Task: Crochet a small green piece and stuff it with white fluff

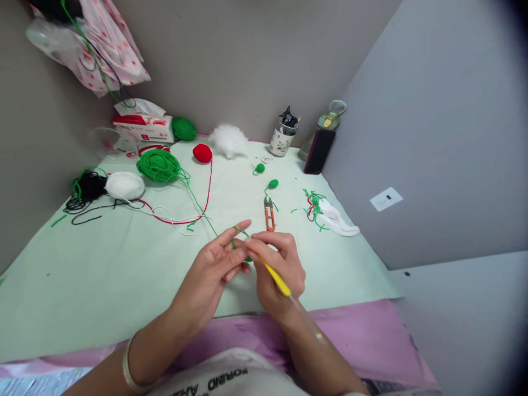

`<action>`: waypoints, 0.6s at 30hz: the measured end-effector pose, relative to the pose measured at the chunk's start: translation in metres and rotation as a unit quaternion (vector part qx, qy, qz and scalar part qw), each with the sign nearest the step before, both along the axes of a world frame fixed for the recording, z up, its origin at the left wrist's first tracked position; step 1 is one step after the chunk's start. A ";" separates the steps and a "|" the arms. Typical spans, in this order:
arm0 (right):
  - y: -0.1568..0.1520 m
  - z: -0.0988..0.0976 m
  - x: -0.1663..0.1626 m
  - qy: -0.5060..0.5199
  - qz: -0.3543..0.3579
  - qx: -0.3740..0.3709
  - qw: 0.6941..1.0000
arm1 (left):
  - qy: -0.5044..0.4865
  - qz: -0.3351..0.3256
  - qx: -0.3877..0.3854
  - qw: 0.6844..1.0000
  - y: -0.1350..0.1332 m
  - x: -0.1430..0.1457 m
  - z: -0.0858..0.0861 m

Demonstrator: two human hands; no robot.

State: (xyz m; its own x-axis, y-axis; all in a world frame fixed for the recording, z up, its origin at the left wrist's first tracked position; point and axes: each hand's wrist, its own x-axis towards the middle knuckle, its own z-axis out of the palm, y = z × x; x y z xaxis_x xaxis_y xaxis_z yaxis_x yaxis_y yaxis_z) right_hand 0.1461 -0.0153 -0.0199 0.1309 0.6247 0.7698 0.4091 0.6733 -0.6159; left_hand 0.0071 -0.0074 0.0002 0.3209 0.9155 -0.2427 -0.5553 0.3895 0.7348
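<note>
Over the front of the table, my right hand [280,264] is closed on a crochet hook [277,279] with a yellow handle. Its tip is hidden behind my fingers. My left hand [220,261] pinches a small green crochet piece [248,258], mostly covered by the fingers. Green yarn loops over the raised left index finger and runs back to a loose green yarn ball [159,165]. Both hands meet at the piece. Just beyond them lie orange thread snips [269,215], with a small green crocheted ball [273,183] behind.
White [125,185], black [88,187] and red yarn [202,153] lie at left and back, with strands trailing across the table. White stuffing [229,140], a pen jar [284,137], a phone [319,151] and a bottle [330,118] stand along the back. Yarn scraps [314,203] lie at right.
</note>
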 end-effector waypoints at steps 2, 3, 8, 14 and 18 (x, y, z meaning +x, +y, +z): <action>0.001 0.000 0.003 0.066 0.008 -0.032 0.997 | -0.028 -0.035 -0.032 0.998 0.003 -0.002 0.000; 0.002 0.001 0.004 0.120 0.032 -0.071 0.990 | -0.031 -0.034 -0.032 0.998 0.004 -0.004 -0.001; 0.005 0.004 0.006 0.241 0.157 -0.199 0.937 | 0.065 0.019 0.043 0.997 0.004 -0.005 -0.002; 0.003 0.003 0.000 0.232 0.157 -0.211 0.937 | 0.102 0.007 0.059 0.993 -0.001 -0.003 -0.005; 0.003 0.006 0.001 0.221 0.176 -0.198 0.939 | 0.098 0.007 0.047 0.994 0.000 -0.004 -0.006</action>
